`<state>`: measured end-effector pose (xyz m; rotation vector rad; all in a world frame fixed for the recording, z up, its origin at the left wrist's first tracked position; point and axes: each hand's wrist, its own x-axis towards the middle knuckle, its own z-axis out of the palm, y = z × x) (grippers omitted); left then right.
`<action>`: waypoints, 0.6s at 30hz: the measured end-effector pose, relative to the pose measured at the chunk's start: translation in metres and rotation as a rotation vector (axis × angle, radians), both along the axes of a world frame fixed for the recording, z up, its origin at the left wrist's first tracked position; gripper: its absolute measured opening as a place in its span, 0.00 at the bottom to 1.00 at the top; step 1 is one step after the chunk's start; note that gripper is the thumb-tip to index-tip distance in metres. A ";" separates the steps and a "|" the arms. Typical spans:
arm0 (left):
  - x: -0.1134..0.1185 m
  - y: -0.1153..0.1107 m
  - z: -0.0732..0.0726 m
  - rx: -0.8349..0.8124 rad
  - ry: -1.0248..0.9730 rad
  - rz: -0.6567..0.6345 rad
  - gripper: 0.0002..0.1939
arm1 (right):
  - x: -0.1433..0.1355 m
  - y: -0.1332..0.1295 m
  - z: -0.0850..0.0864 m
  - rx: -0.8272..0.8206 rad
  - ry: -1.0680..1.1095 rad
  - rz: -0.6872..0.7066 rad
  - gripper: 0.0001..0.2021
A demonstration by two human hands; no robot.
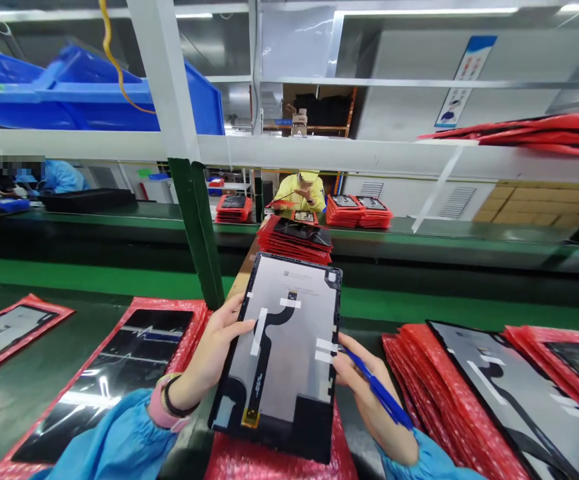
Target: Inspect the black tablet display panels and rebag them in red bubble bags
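Dark green bench [34,380], glossy top. Lying on it: red bubble-wrap sleeves with black panels at far left [4,333] and left of centre [119,373], a fanned stack of the same at right [489,393]. Green conveyor belt [419,308] runs behind it.

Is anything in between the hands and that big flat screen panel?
No. The left hand grips the screen panel by its left edge, and the right hand, holding a blue pen, touches its right edge. Nothing visible sits between them.
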<state>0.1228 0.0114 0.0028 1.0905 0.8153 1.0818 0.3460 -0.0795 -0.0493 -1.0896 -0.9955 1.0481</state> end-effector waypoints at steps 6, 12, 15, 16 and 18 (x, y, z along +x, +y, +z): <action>0.012 0.004 0.013 0.112 -0.040 0.012 0.24 | -0.003 0.019 0.016 0.073 -0.227 -0.112 0.10; 0.019 0.012 0.012 0.345 0.098 0.190 0.26 | 0.000 0.043 0.032 0.163 -0.009 -0.159 0.22; 0.019 0.020 0.002 0.586 0.253 0.164 0.21 | -0.004 0.049 0.045 0.207 0.345 0.003 0.31; 0.018 0.023 -0.001 0.691 0.312 0.114 0.19 | -0.005 0.049 0.048 0.198 0.421 0.084 0.33; 0.018 0.030 -0.004 0.937 0.424 0.015 0.18 | -0.007 0.049 0.050 0.164 0.472 0.167 0.36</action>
